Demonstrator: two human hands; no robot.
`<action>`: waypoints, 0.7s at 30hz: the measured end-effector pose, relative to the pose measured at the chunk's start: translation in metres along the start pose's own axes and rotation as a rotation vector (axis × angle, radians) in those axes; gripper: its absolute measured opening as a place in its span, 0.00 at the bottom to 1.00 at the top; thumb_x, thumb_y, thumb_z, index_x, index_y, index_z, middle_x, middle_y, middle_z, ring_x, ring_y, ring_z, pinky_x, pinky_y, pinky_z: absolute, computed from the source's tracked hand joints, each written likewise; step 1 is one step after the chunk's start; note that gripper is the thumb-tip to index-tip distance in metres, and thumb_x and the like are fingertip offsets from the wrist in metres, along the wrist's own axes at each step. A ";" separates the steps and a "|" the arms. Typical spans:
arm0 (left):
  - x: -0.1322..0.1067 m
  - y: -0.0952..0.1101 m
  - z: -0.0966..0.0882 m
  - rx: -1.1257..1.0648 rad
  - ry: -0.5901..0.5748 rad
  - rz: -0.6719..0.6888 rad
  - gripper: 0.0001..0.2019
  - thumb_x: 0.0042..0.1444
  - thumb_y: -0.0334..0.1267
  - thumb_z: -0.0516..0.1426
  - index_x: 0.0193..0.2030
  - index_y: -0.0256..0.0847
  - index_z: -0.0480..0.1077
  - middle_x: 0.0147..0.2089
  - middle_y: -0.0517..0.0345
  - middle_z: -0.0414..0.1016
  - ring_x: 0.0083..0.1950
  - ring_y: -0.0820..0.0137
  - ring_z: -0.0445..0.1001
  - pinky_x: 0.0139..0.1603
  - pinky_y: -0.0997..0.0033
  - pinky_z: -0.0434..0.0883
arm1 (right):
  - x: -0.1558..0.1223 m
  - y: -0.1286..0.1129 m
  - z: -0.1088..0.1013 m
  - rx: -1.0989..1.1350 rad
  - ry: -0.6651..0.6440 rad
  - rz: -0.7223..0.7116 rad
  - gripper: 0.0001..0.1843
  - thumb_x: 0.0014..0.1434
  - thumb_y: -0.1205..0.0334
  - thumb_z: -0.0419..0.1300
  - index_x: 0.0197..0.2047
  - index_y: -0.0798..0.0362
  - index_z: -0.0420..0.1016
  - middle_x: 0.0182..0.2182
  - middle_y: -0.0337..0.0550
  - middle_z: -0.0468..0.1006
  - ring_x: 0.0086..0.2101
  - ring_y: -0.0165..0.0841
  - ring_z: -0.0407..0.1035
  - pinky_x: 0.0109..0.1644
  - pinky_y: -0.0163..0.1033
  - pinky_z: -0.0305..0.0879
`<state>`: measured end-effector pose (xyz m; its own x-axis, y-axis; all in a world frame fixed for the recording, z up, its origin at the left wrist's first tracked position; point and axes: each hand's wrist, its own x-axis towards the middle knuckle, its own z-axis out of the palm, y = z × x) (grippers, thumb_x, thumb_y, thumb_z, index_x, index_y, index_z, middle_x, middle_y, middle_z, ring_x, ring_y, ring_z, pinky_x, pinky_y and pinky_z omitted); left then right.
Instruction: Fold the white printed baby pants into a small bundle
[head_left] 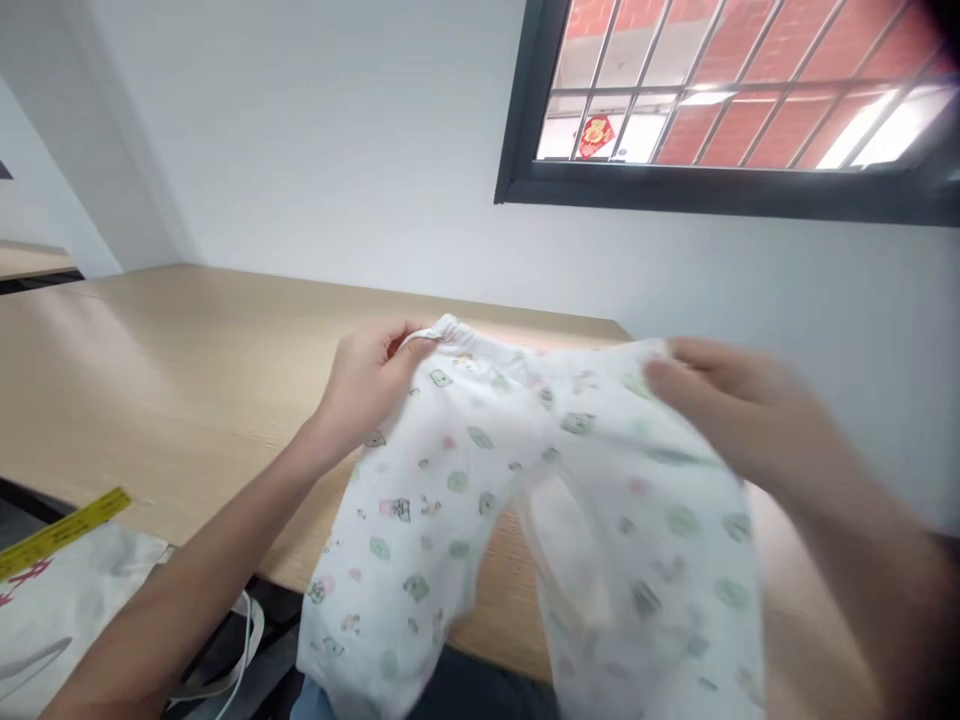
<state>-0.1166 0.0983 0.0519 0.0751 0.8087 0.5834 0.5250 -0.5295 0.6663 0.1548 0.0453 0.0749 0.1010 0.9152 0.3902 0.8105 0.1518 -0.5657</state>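
Head cam, printed pants (480,500) blocking tbl (187,370), yellow ruler (64,533), white tote (67,620)

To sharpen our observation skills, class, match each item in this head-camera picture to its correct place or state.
1. Left hand
2. Right hand
3. White printed trousers
4. Yellow ruler

A. Hanging over the edge of the wooden table
B. Lying on a white cloth bag
C. Blurred, touching fabric at the far side of the waist
D. Pinching the elastic waistband

Right pairs: 1-D, 2-C, 3-A, 4-B
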 end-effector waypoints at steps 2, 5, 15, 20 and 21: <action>0.017 -0.033 0.014 0.113 -0.088 -0.096 0.11 0.58 0.40 0.49 0.34 0.38 0.71 0.30 0.62 0.72 0.31 0.74 0.68 0.29 0.77 0.63 | 0.031 0.000 0.029 0.027 -0.109 0.020 0.16 0.59 0.56 0.49 0.22 0.54 0.60 0.18 0.34 0.59 0.18 0.22 0.55 0.21 0.31 0.48; 0.039 -0.077 0.041 0.202 -0.208 -0.194 0.10 0.58 0.38 0.51 0.32 0.35 0.69 0.30 0.59 0.71 0.32 0.73 0.68 0.31 0.75 0.64 | 0.071 0.023 0.079 0.102 -0.273 0.047 0.16 0.58 0.55 0.49 0.23 0.54 0.59 0.19 0.34 0.60 0.20 0.23 0.55 0.22 0.31 0.48; 0.073 -0.141 0.102 0.375 -0.415 -0.248 0.13 0.59 0.42 0.52 0.45 0.34 0.66 0.44 0.53 0.69 0.43 0.68 0.70 0.43 0.62 0.69 | 0.123 0.084 0.149 -0.077 -0.331 0.139 0.12 0.57 0.62 0.49 0.27 0.59 0.68 0.23 0.42 0.68 0.24 0.29 0.62 0.28 0.34 0.54; 0.038 -0.116 0.071 0.414 -0.441 -0.075 0.14 0.59 0.39 0.51 0.49 0.34 0.64 0.52 0.48 0.64 0.54 0.62 0.62 0.55 0.54 0.60 | 0.100 0.071 0.143 -0.126 -0.282 -0.020 0.16 0.59 0.64 0.47 0.45 0.62 0.68 0.45 0.56 0.70 0.45 0.40 0.63 0.46 0.40 0.57; 0.025 -0.108 0.061 0.399 -0.483 -0.016 0.13 0.59 0.38 0.50 0.49 0.35 0.64 0.53 0.50 0.64 0.55 0.62 0.62 0.56 0.56 0.59 | 0.091 0.064 0.144 -0.117 -0.287 -0.089 0.17 0.60 0.62 0.46 0.48 0.60 0.67 0.49 0.55 0.67 0.49 0.40 0.60 0.50 0.42 0.55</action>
<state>-0.1194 0.1917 -0.0342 0.3904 0.8896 0.2371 0.7982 -0.4554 0.3945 0.1332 0.1917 -0.0304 -0.1266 0.9708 0.2038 0.8712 0.2071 -0.4451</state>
